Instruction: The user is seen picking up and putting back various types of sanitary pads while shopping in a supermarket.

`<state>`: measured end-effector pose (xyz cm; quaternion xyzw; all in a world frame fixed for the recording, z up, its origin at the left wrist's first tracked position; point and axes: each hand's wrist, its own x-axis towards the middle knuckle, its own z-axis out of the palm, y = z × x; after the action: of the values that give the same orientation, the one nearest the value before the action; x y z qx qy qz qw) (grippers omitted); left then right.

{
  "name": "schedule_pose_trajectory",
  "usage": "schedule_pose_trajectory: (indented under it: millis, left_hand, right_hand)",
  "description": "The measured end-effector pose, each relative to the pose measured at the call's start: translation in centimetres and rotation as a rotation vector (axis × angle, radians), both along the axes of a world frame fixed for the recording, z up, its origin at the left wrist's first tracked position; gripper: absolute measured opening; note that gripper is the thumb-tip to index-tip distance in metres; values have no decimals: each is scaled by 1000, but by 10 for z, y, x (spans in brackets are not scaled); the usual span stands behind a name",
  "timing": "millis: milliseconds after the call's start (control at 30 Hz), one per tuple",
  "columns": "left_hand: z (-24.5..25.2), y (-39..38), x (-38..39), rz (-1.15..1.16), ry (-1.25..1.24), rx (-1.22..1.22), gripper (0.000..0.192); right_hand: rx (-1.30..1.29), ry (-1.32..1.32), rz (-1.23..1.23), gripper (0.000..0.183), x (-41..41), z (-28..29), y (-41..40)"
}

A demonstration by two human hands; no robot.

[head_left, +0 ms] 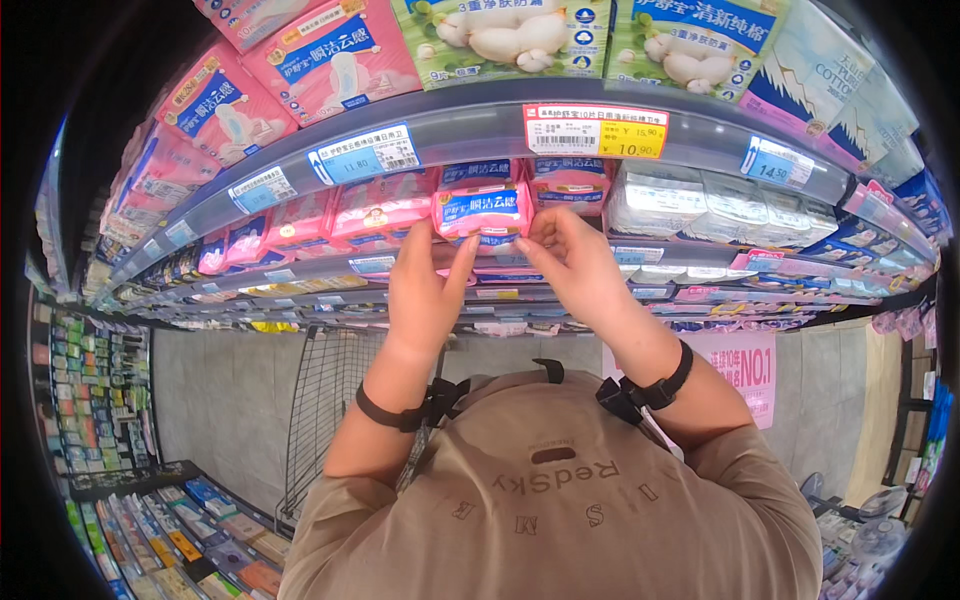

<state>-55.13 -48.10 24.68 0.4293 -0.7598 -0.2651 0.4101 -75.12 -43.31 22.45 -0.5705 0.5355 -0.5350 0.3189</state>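
A small pink and blue pack of sanitary pads is held between my two hands at the front of a shelf. My left hand has its thumb and fingers on the pack's left and lower side. On the lower right corner sits the thumb of my right hand, whose fingers curl at that side. Directly behind is another pink and blue pack on the shelf. A pink pack lies left of my hands, and a further pink pack stands to the right.
A shelf edge with price labels curves above my hands. Green cotton-print packs stand on that upper shelf. White-silver packs are at the right. Below left stands a wire shopping cart on the grey tile floor.
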Motion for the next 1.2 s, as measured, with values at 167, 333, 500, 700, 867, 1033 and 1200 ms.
schedule_pose_trajectory:
  millis: [167, 333, 500, 700, 867, 1033, 1200]
  left_hand:
    - [2, -9, -8, 29, -29, -6, 27]
    - [1, -15, -9, 70, -74, -25, 29]
    - [2, -22, -12, 110, -169, -55, 34]
    - [2, -21, -8, 134, -245, -40, 36]
    - [2, -14, 0, 134, -254, -83, 37]
    - [16, -2, -1, 182, -179, -457, 33]
    - [17, -9, 4, 38, -314, -701, 38]
  right_hand:
    - [1, -47, -41, 23, -1, -4, -13]
    - [69, 9, -2, 17, -5, -2, -18]
    - [57, 18, -42, 20, -1, -5, -26]
    - [51, 42, -44, 23, -3, -9, -28]
    - [140, 82, 23, 18, -9, 9, -11]
    - [59, -37, 53, 16, -8, 17, 3]
    - [8, -2, 127, 18, -1, 27, 8]
